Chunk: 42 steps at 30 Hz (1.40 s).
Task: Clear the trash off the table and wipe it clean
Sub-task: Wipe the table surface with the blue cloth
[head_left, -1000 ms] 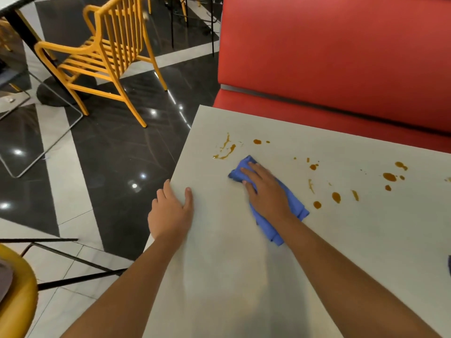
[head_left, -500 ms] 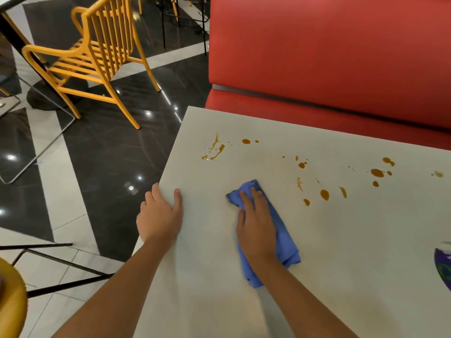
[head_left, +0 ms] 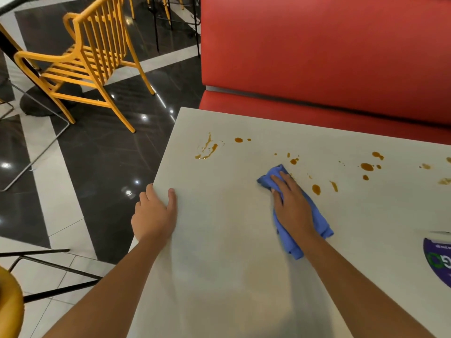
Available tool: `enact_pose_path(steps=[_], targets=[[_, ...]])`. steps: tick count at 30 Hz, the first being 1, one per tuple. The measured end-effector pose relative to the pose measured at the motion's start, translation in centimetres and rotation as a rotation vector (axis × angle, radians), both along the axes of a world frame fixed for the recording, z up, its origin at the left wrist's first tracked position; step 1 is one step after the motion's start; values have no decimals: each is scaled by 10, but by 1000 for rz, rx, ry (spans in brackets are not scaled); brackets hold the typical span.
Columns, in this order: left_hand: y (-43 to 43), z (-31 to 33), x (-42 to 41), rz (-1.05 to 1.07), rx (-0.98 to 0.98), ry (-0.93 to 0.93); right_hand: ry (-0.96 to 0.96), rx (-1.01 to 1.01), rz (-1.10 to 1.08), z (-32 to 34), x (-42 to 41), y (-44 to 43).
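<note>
Right hand (head_left: 291, 206), fingers straight, is pressed on 1 blue cloth (head_left: 291, 247); left hand (head_left: 155, 213) is laid flat, released, at the left edge of the table (head_left: 219, 264).

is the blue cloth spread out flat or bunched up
Bunched up: the blue cloth lies in rumpled folds under the right hand, which presses it onto the table.

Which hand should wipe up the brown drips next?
The right hand. It presses the crumpled blue cloth flat on the pale table, with brown sauce drops just beside it. The left hand rests at the table's edge, holding nothing, farther from them.
</note>
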State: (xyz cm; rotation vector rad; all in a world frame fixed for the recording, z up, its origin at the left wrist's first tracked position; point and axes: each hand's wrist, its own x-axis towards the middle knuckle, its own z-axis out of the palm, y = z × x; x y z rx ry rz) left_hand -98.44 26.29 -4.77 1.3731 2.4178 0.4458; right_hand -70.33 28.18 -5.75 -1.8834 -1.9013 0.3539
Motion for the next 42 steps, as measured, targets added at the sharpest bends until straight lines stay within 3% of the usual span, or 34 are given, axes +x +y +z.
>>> enact_pose_path(steps=[7,12,16,19,28,35,38,42], targets=[[2,-3,1,5,4,18,-140,46,-202,-4,-36,-39],[1,-2,1,12,16,18,-235,86,-22,-2,-75,-28],[1,-3,1,7,16,25,-88,52,163,-1,-59,-6],[1,-4,-1,6,5,24,56,11,183,0,-24,8],[2,-6,-3,-1,0,33,101,-25,-91,1,65,-9],[3,-7,-1,0,2,69,-63,36,-322,-1,23,-46],[3,-8,0,5,-17,93,25,20,-232,-1,-2,-50],[4,-6,3,10,-60,171,-94,72,18,-2,-2,-38]])
